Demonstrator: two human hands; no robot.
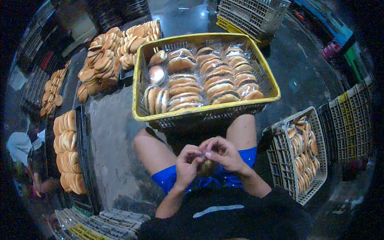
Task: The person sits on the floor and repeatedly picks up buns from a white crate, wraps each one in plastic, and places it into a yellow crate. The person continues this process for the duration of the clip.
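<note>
Over my lap, my left hand and my right hand meet, fingers bent and pinching. Between the fingertips is the gathered top of a clear plastic bag. Something round and brownish hangs just below, perhaps a bun inside the bag, mostly hidden by my hands. In front of my knees stands a yellow-rimmed crate holding rows of bagged buns. A paler bagged bun lies at its left side, with a small gap around it.
On the left floor, a dark tray holds rows of buns; heaped buns lie beyond. To my right stands a pale crate of buns beside stacked crates. More crates rise behind. A person is at far left.
</note>
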